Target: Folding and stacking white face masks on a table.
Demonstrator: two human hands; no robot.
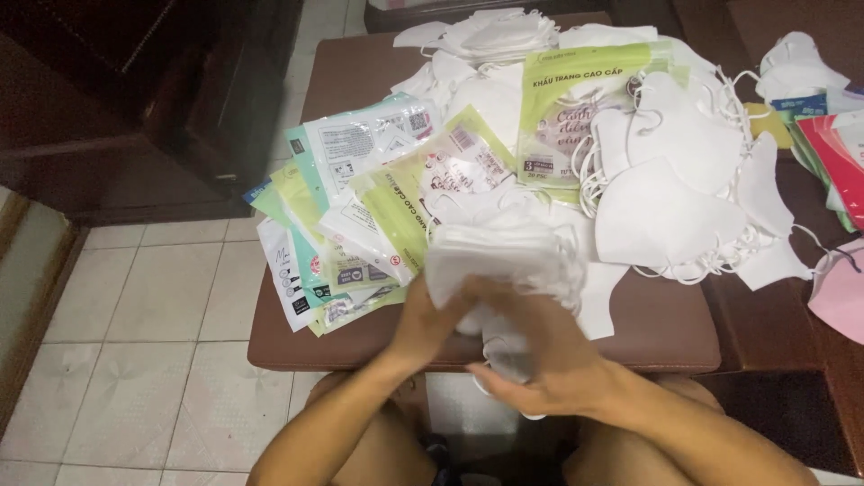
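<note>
Both hands meet at the near edge of the brown padded stool top point(648, 333), gripping a thick stack of white folded face masks point(499, 261). The left hand point(427, 319) curls its fingers around the stack's lower left side; the right hand point(540, 355) closes over its underside, white ear loops dangling below. Just left of the stack, a fan of green-and-white plastic mask packets point(360, 216) lies spread. To the right, a loose heap of white masks point(670, 198) sprawls across the stool.
</note>
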